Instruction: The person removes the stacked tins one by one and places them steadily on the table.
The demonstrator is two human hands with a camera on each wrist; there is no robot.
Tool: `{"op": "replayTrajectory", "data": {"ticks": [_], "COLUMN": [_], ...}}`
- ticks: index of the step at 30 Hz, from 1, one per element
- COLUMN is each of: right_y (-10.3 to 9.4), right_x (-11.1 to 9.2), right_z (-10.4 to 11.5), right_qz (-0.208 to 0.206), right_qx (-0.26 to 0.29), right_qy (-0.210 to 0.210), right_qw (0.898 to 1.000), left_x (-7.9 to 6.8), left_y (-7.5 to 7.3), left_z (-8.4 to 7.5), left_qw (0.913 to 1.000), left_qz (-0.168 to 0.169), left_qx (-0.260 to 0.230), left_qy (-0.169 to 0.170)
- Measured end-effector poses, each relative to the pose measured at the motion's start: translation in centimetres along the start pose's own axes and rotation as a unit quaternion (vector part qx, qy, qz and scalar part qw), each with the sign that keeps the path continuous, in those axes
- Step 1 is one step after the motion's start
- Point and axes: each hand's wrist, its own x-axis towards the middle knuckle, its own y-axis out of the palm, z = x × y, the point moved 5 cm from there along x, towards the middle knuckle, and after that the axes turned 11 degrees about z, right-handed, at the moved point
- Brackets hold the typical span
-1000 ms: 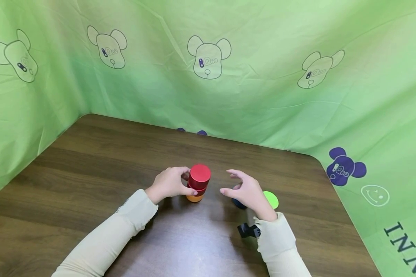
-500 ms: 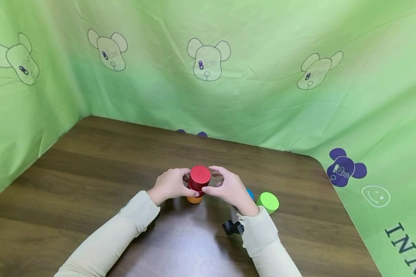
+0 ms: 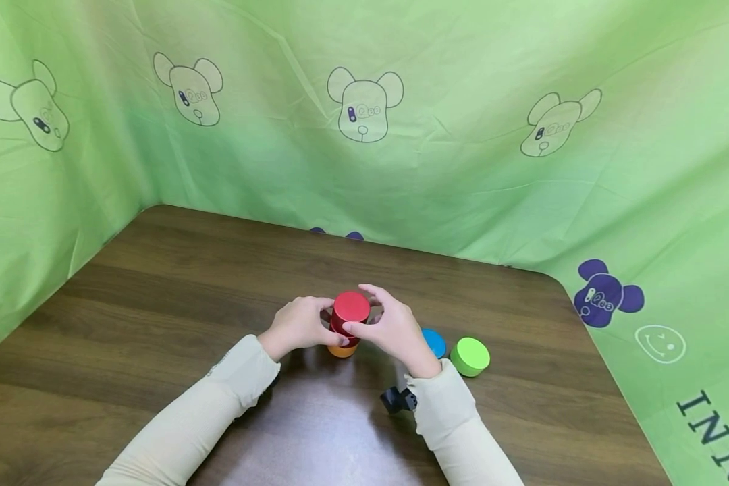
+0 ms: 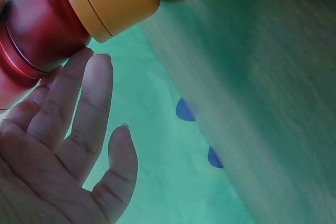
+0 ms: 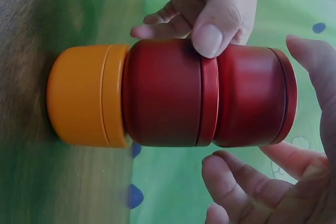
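Two red lidded jars stand upright on an orange jar [image 5: 79, 95], making a stack on the table. My left hand [image 3: 300, 329] grips the middle red jar [image 5: 163, 93], its thumb at the lid seam and its fingers behind. Around the upper red jar [image 3: 351, 309] curves my right hand [image 3: 395, 331]. In the right wrist view, that hand's thumb stands apart from the upper jar's lid, and its fingers lie loosely beside the jar.
A blue round jar [image 3: 435, 343] and a green lidded one [image 3: 470, 356] stand right of my right hand. A small black device [image 3: 399, 400] sits at the right cuff. A green printed curtain [image 3: 364, 175] borders the wooden table [image 3: 219, 256].
My right hand has moved left to the upper red jar, uncovering the blue and green jars. My left hand keeps its grip, and the stack stays in place.
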Motion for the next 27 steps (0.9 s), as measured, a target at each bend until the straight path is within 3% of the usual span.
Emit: {"op": "replayTrajectory", "data": {"ticks": [27], "right_y": [0.09], "right_x": [0.29], "right_z": [0.70], "right_qz": [-0.003], "right_qx": [-0.020], "right_qy": [-0.020], "right_qw": [1.000], "left_x": [0.21], "left_y": [0.05], "left_z": [0.32], "left_qw": [0.9999], "left_qz": [0.006], "left_qx": [-0.004], "left_qy": [-0.015]}}
